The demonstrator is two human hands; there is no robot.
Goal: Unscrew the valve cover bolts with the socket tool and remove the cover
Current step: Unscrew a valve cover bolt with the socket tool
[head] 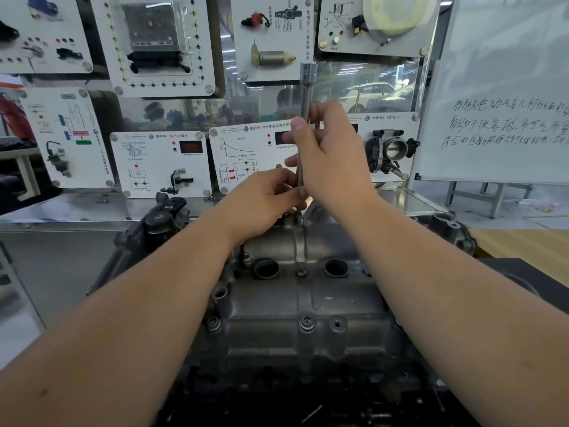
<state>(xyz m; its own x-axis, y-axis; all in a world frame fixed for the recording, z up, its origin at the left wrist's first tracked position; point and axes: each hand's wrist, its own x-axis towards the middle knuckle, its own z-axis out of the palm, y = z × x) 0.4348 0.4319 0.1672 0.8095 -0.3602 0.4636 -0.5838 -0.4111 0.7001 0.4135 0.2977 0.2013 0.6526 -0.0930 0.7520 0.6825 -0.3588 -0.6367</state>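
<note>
A grey metal valve cover (308, 303) lies on the engine in front of me, with two round plug holes and bolts along its near edge (307, 323) and middle (301, 272). A long chrome socket tool (307, 87) stands upright, its lower tip on a bolt (298, 217) at the cover's far edge. My right hand (329, 158) grips the tool's shaft about halfway up. My left hand (264, 204) pinches the shaft low down, just above the bolt.
Behind the engine stands a display wall of white training panels (160, 161) with car parts, including a throttle body (391, 149). A whiteboard (505, 97) with handwriting stands at the right. Dark engine brackets (160, 220) rise at the left of the cover.
</note>
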